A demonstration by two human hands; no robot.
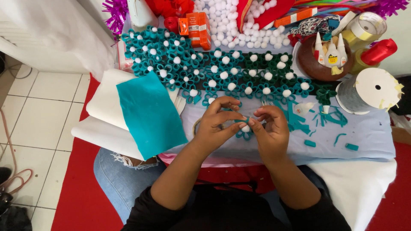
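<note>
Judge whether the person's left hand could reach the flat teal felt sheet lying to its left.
Probably yes: the flat teal felt sheet lies beside the left hand with nothing between them, but its fingers are pinching a small teal felt flower with a white pompom.

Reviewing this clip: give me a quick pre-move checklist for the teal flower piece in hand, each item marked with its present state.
1. Both hands on the teal flower piece: left hand, right hand pinch it: ok.
2. White pompom seated at its centre: cannot tell, fingers partly cover it.
3. Glue tubes within view in the brown bowl: ok.
4. Teal felt sheet lying flat: ok.
5. Finished flower row undisturbed: ok.
</note>
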